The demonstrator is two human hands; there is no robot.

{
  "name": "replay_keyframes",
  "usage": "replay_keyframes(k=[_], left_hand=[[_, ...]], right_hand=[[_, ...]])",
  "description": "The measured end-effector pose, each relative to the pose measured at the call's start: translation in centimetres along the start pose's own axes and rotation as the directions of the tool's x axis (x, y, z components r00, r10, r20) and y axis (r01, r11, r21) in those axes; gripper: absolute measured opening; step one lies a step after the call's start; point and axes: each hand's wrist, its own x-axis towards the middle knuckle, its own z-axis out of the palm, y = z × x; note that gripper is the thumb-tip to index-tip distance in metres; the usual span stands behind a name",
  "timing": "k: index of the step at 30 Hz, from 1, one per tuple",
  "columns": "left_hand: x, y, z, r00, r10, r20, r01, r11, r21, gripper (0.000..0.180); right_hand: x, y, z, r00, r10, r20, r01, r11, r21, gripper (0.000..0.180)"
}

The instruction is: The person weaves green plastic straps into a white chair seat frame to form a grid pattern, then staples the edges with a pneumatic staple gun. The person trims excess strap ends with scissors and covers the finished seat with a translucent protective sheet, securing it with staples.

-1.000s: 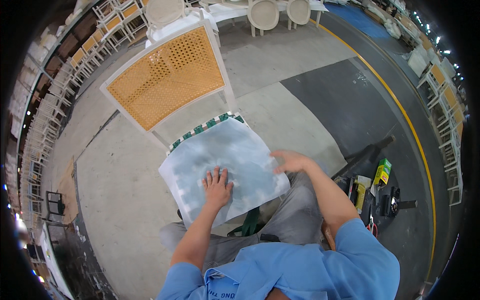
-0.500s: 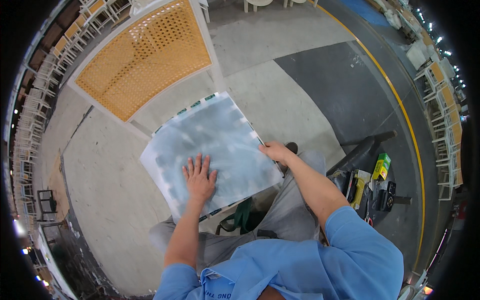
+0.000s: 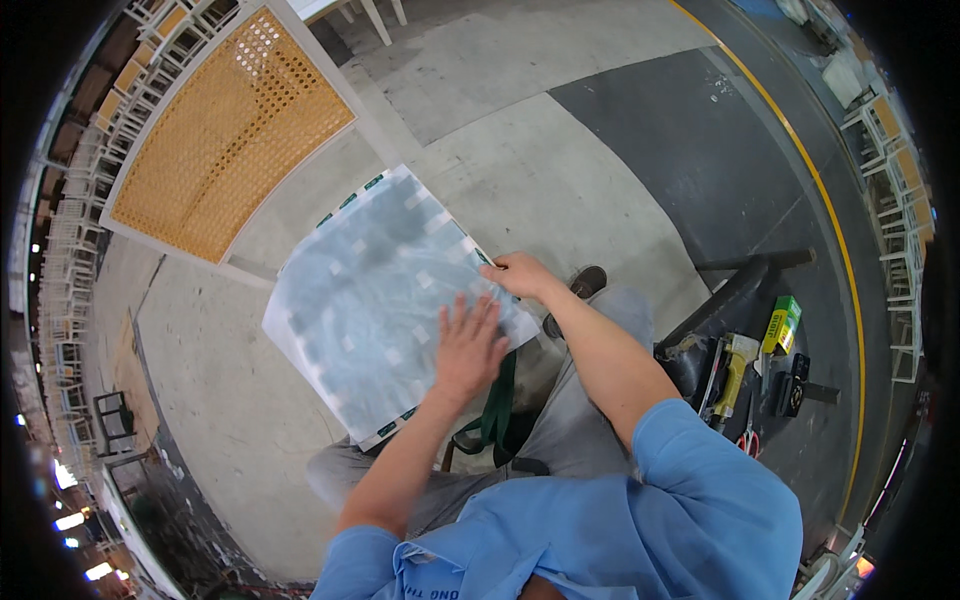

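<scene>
A white-framed chair stands in front of me, its curved backrest filled with woven cane. Over its seat lies a thin, see-through white sheet, with greyish-blue showing through. Short green strips show along the sheet's edges. My left hand rests flat on the sheet near its right side, fingers spread and slightly blurred. At the right edge of the seat, my right hand is closed, thumb on top and fingers curled round the border; the fingertips underneath are hidden.
A dark stand at my right holds a yellow-handled tool, a green-and-yellow box, red-handled scissors and a black case. Dark green straps hang by my knees. Rows of chairs line both sides.
My left hand has slid to the right across the sheet. The chair with its sheet has shifted left in the view, and my right hand has moved a little left and up along the edge.
</scene>
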Motion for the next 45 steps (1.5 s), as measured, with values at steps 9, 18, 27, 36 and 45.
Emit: replay_keyframes(k=[9, 18, 27, 36, 45], left_hand=[[1.0, 3.0, 3.2, 0.983, -0.178, -0.041, 0.176, 0.984, -0.039, 0.072], [2.2, 4.2, 3.2, 0.983, -0.164, -0.079, 0.157, 0.984, -0.082, 0.074], [1.8, 3.8, 2.5, 0.981, -0.185, -0.064, 0.178, 0.979, -0.101, 0.074], [1.5, 3.2, 3.2, 0.975, -0.211, -0.076, 0.195, 0.966, -0.171, 0.074], [1.2, 2.6, 2.9, 0.971, -0.216, -0.1, 0.191, 0.957, -0.217, 0.074]], right_hand=[[-10.5, 2.8, -9.0, 0.841, -0.016, -0.54, 0.27, 0.879, 0.393, 0.043], [-39.1, 19.7, -16.8, 0.38, 0.398, -0.835, -0.664, 0.746, 0.053, 0.037], [-39.6, 20.5, -16.8, 0.466, 0.682, -0.563, -0.523, 0.726, 0.447, 0.034], [-32.4, 6.9, -19.2, 0.745, 0.22, -0.63, 0.028, 0.933, 0.359, 0.044], [-15.6, -12.5, -17.2, 0.891, -0.42, 0.174, 0.451, 0.867, -0.214, 0.057]])
